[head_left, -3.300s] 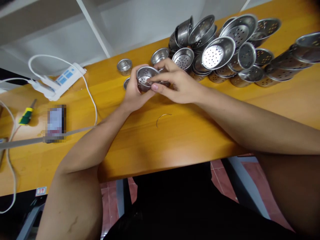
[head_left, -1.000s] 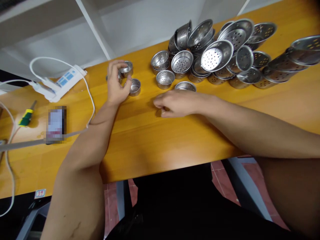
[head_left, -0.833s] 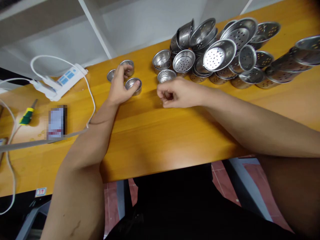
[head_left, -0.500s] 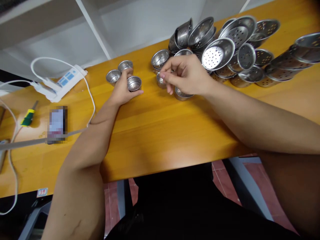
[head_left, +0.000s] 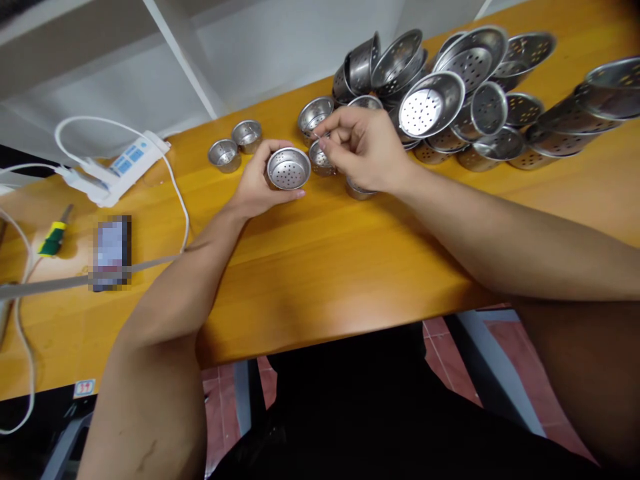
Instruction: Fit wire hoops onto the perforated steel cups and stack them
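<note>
My left hand (head_left: 265,183) is wrapped round a small perforated metal cup (head_left: 289,169), its open top tilted toward me. To its right, my right hand (head_left: 363,147) has thumb and fingers pinched together over another small metal cup (head_left: 321,159); whatever is between the fingertips is too small to name. Behind that hand stands a further cup (head_left: 316,115), and one more (head_left: 360,190) shows partly below the palm. Two small cups, one nearer (head_left: 225,155) and one farther (head_left: 247,137), sit on the wooden table (head_left: 310,267) left of my left hand.
Many perforated metal cups (head_left: 433,107) are heaped at the back right, with a leaning stack (head_left: 575,123) at the far right. On the left lie a white power strip (head_left: 133,167) with cables, a phone (head_left: 111,253) and a green-yellow tool (head_left: 54,239).
My left hand has moved right with its cup, away from the two small cups, and the cup now tilts toward me. My right hand stays pinched in nearly the same place.
</note>
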The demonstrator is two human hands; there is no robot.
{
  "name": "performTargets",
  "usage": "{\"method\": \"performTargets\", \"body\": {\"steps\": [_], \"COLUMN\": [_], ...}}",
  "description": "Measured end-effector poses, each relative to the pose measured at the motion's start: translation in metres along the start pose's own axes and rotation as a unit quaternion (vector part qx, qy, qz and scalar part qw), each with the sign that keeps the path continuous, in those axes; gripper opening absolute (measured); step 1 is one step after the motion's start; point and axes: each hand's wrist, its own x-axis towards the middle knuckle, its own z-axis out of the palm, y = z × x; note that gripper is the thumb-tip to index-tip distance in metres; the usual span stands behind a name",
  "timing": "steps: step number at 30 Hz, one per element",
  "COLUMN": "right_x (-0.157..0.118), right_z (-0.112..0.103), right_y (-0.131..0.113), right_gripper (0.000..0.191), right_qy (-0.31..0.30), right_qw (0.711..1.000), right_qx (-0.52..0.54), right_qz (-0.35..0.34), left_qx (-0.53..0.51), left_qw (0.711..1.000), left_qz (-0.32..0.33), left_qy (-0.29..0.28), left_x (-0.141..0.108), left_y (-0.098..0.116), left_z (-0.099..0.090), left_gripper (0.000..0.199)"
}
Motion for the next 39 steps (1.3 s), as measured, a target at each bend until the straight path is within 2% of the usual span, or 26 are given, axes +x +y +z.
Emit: {"method": "performTargets", "body": {"steps": [3,7,10,13,16,21,28,32,39], "right_x": [-0.002,-0.006,-0.009,-0.011,-0.011,-0.008,-0.01,-0.011,-0.012], "right_z": [0.004,0.011,0.017,0.021,0.019,0.012,0.012,0.014,0.018], "right_y": [0.001,0.0,0.001,0.002,0.003,0.003,0.005,0.007,0.004], "right_gripper": [0.057,0.069,0.071,0.066,0.06,0.056,0.043,0.035,0.033], "right_qy": [0.005,0.0,-0.009,-0.015,-0.007,0.021,0.022,0.025,0.029], "right_qw": [0.999,0.996,0.997,0.998,0.997,0.992,0.989,0.989,0.986], "right_qx": [-0.031,-0.075,-0.072,-0.06,-0.069,-0.117,-0.14,-0.14,-0.156], "right_qz": [0.003,0.051,0.041,0.024,0.029,0.052,0.032,0.036,0.047], "left_qx": [-0.046,-0.101,-0.125,-0.117,-0.091,-0.042,-0.088,-0.09,-0.094], "left_qw": [0.999,0.994,0.99,0.991,0.995,0.998,0.996,0.995,0.995], "left_qz": [-0.001,-0.049,-0.069,-0.063,-0.04,-0.035,-0.027,-0.043,-0.035], "left_qy": [0.001,0.008,-0.004,-0.01,0.006,0.014,0.009,0.001,-0.002], "left_x": [0.0,-0.003,-0.004,-0.005,-0.005,-0.004,-0.006,-0.007,-0.007], "left_y": [0.012,0.021,0.028,0.031,0.03,0.035,0.039,0.04,0.051], "left_z": [0.008,0.014,0.014,0.015,0.019,0.025,0.027,0.029,0.029], "left_gripper": [0.136,0.126,0.123,0.126,0.127,0.113,0.116,0.115,0.12]}}
